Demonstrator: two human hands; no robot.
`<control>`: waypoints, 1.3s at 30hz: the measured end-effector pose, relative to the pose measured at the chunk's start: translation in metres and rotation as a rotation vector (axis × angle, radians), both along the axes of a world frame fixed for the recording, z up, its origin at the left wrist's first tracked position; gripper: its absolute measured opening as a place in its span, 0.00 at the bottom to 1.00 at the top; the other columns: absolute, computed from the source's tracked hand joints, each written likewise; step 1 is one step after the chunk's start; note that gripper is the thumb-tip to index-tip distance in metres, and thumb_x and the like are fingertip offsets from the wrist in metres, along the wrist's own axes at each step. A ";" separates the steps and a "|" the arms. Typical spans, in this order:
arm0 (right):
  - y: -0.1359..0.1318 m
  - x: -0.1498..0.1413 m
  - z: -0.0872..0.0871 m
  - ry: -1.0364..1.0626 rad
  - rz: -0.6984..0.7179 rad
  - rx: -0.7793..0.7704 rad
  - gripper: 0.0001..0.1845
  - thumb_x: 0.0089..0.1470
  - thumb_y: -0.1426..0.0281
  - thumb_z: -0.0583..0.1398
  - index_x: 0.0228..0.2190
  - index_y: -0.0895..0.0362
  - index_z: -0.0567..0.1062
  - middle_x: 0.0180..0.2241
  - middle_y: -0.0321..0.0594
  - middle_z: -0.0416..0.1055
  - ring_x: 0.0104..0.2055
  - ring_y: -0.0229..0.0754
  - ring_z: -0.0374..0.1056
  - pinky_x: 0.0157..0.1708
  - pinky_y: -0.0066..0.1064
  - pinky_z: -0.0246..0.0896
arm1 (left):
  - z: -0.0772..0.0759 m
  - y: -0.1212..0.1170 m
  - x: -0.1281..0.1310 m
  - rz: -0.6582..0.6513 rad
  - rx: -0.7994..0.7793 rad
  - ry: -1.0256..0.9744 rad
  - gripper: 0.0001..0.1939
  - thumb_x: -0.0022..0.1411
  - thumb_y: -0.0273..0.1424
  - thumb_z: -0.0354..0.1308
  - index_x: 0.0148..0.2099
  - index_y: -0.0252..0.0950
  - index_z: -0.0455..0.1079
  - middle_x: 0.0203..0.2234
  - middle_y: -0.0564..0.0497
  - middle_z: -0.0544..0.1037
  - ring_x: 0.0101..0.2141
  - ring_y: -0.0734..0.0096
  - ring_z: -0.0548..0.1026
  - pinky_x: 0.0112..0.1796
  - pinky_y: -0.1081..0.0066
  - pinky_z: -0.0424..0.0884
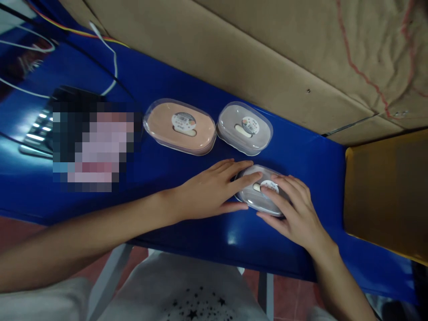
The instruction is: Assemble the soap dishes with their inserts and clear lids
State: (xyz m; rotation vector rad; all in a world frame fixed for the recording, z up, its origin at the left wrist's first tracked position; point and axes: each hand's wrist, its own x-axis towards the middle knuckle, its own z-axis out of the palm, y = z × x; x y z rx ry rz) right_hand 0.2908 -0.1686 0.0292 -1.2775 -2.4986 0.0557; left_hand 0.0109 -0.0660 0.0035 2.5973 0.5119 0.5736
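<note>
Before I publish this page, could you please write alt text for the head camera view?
A person's left hand and right hand touch an oval grey container on a blue table. Beyond it, a peach container and a second grey container sit side by side before brown cardboard.

Blue table (207, 236) — brown cardboard (214, 49) along its back, white cable (116, 67) at left.

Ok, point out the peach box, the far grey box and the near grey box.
Peach box (179, 121): head view, lid label.
Far grey box (250, 125): head view, lid label.
Near grey box (256, 198): head view, lower part of lid.
</note>
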 end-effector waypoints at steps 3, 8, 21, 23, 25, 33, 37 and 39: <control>0.001 0.000 0.000 0.007 0.000 0.002 0.41 0.64 0.60 0.71 0.71 0.52 0.65 0.66 0.54 0.70 0.68 0.60 0.66 0.67 0.61 0.64 | 0.000 -0.001 0.000 0.002 -0.020 -0.010 0.36 0.76 0.45 0.62 0.76 0.35 0.57 0.70 0.29 0.67 0.68 0.38 0.70 0.66 0.39 0.71; 0.000 0.001 -0.001 0.006 0.006 0.005 0.38 0.63 0.60 0.72 0.68 0.54 0.68 0.65 0.55 0.69 0.68 0.60 0.66 0.67 0.60 0.63 | -0.001 -0.003 0.002 0.008 -0.010 -0.003 0.37 0.75 0.44 0.64 0.76 0.33 0.58 0.70 0.28 0.67 0.67 0.38 0.71 0.65 0.39 0.72; 0.002 0.006 0.001 -0.002 -0.074 0.016 0.35 0.63 0.64 0.71 0.67 0.55 0.68 0.66 0.57 0.69 0.68 0.62 0.67 0.67 0.59 0.63 | 0.043 0.034 -0.024 0.456 0.158 0.167 0.26 0.79 0.39 0.57 0.74 0.39 0.63 0.72 0.35 0.66 0.71 0.40 0.66 0.68 0.40 0.65; 0.002 0.007 0.001 -0.004 -0.114 0.024 0.36 0.63 0.65 0.70 0.68 0.54 0.68 0.65 0.57 0.70 0.68 0.63 0.67 0.66 0.59 0.64 | 0.046 0.037 -0.028 0.561 0.175 0.222 0.26 0.79 0.40 0.54 0.73 0.36 0.65 0.73 0.34 0.64 0.72 0.39 0.65 0.69 0.40 0.63; 0.003 0.008 0.001 -0.007 -0.152 0.030 0.37 0.63 0.65 0.70 0.68 0.54 0.67 0.65 0.57 0.70 0.68 0.63 0.67 0.66 0.60 0.64 | 0.045 0.038 -0.030 0.641 0.175 0.279 0.27 0.79 0.42 0.54 0.72 0.34 0.65 0.73 0.32 0.63 0.73 0.35 0.62 0.71 0.38 0.59; 0.003 0.007 0.003 -0.056 -0.239 0.044 0.36 0.65 0.64 0.69 0.69 0.51 0.65 0.67 0.55 0.70 0.69 0.63 0.67 0.68 0.59 0.57 | 0.045 0.033 -0.031 0.638 0.159 0.382 0.30 0.76 0.42 0.56 0.73 0.34 0.63 0.74 0.30 0.62 0.74 0.31 0.59 0.70 0.34 0.57; 0.005 0.011 0.001 -0.075 -0.301 0.047 0.35 0.66 0.62 0.68 0.70 0.51 0.65 0.68 0.56 0.69 0.70 0.64 0.66 0.68 0.58 0.55 | 0.051 0.025 -0.033 0.492 0.205 0.383 0.32 0.73 0.36 0.61 0.75 0.39 0.63 0.72 0.32 0.66 0.70 0.30 0.65 0.63 0.34 0.65; 0.006 0.014 0.000 -0.082 -0.329 0.043 0.36 0.67 0.61 0.67 0.71 0.49 0.64 0.69 0.55 0.68 0.70 0.64 0.65 0.69 0.58 0.54 | 0.052 0.018 -0.033 0.382 0.230 0.372 0.33 0.70 0.35 0.65 0.74 0.40 0.64 0.69 0.33 0.69 0.67 0.31 0.68 0.60 0.37 0.69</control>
